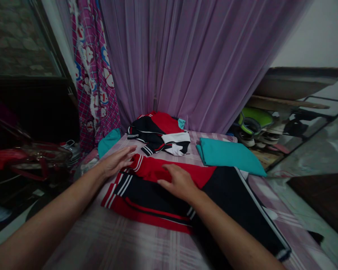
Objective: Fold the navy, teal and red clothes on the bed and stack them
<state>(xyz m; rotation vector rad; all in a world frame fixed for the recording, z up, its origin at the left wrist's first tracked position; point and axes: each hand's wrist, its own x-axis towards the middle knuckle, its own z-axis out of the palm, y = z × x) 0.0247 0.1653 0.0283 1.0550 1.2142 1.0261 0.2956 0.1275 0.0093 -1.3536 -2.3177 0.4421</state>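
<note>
A red and navy jacket (157, 198) with white-striped cuffs lies spread flat on a checked bed cover, its sleeves laid to the left. At the striped cuff end, my left hand (118, 161) rests with fingers stretched out. Over the red part of the jacket, my right hand (181, 182) is spread with thumb and fingers apart; I cannot tell how firmly it touches the cloth. Neither hand grips anything. Farther back lies a second, crumpled red, navy and white jacket (163, 129). To its right sits a folded teal cloth (228, 152).
Purple curtains (191, 67) hang behind the bed, with a patterned curtain (91, 75) at left. Another teal cloth (109, 142) is at the bed's left edge. A shoe rack (270, 157) stands right, and a red bicycle (39, 161) left. The checked bed cover (124, 240) extends toward me.
</note>
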